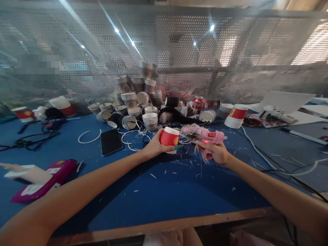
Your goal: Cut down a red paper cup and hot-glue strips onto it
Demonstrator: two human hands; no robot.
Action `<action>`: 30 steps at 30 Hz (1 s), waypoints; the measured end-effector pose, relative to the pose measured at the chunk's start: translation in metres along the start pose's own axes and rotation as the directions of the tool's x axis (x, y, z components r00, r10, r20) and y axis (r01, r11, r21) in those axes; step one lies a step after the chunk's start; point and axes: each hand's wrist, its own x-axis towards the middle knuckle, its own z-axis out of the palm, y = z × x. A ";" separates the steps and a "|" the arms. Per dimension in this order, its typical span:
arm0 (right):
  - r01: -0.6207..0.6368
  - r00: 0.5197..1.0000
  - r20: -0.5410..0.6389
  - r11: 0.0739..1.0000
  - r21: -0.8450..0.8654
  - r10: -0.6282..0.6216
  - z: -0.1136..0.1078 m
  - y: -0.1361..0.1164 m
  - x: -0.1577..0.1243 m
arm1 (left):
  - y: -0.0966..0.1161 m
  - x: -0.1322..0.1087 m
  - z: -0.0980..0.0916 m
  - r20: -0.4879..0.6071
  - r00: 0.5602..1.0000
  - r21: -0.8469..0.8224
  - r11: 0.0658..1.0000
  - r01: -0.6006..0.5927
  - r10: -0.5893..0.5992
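Note:
My left hand is closed around a small red paper cup with a white rim, held just above the blue table. My right hand grips a pink hot glue gun whose nozzle points left toward the cup. Glue strings hang from the gun. The two hands are close together at the table's middle.
A heap of paper cups with handles lies behind the hands. A black phone lies to the left, a red soda can and a stack of cups to the right. Cables run along the right. A perforated metal screen closes the back.

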 end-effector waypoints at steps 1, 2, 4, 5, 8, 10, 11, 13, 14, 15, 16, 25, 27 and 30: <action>-0.001 1.000 0.000 1.000 -0.015 0.001 0.000 0.000 0.000 | 0.000 0.000 0.000 -0.008 1.000 0.003 1.000 0.001 -0.001; -0.006 1.000 0.003 1.000 -0.028 0.006 -0.001 0.000 0.000 | 0.000 0.000 0.000 -0.011 1.000 0.004 1.000 0.000 0.000; -0.017 1.000 0.010 0.999 -0.049 0.018 -0.001 -0.001 0.001 | -0.001 0.000 0.000 -0.009 1.000 -0.003 1.000 -0.006 0.006; -0.022 1.000 0.016 0.998 -0.056 0.023 -0.001 -0.001 0.001 | -0.002 0.001 0.000 -0.003 1.000 -0.007 1.000 -0.011 0.011; -0.021 0.999 0.027 0.997 -0.071 0.023 0.000 -0.001 0.001 | -0.004 0.001 0.000 0.017 1.000 0.000 1.000 -0.015 0.015; -0.019 0.999 0.028 0.997 -0.078 0.022 0.001 -0.001 0.001 | -0.004 0.001 0.000 0.020 1.000 0.012 1.000 -0.008 0.008; -0.023 0.999 0.028 0.997 -0.080 0.025 0.001 -0.001 0.001 | -0.004 0.001 0.000 0.021 1.000 0.016 1.000 -0.007 0.006; -0.037 0.999 0.026 0.996 -0.081 0.040 0.001 -0.001 0.001 | -0.004 0.000 0.000 0.021 1.000 0.022 1.000 -0.008 0.008; -0.043 0.999 0.025 0.996 -0.082 0.045 0.000 -0.001 0.001 | -0.003 0.000 0.000 0.018 1.000 0.026 1.000 -0.009 0.009; -0.042 0.999 0.024 0.996 -0.082 0.044 0.000 -0.001 0.001 | -0.003 0.000 0.000 0.016 1.000 0.029 1.000 -0.009 0.009; -0.037 0.999 0.025 0.996 -0.081 0.039 0.000 0.000 0.001 | -0.003 0.000 0.000 0.013 1.000 0.031 0.999 -0.009 0.008; -0.028 0.998 0.063 0.998 -0.052 0.031 -0.001 0.000 0.001 | -0.003 0.000 -0.001 0.007 1.000 0.006 1.000 -0.022 0.022; -0.027 0.998 0.061 0.998 -0.060 0.030 -0.001 0.000 0.001 | -0.003 0.000 0.000 0.012 1.000 -0.010 1.000 -0.018 0.018; -0.009 0.998 0.055 0.998 -0.059 0.012 0.002 -0.003 0.001 | -0.004 0.000 0.000 0.015 1.000 -0.023 1.000 -0.015 0.015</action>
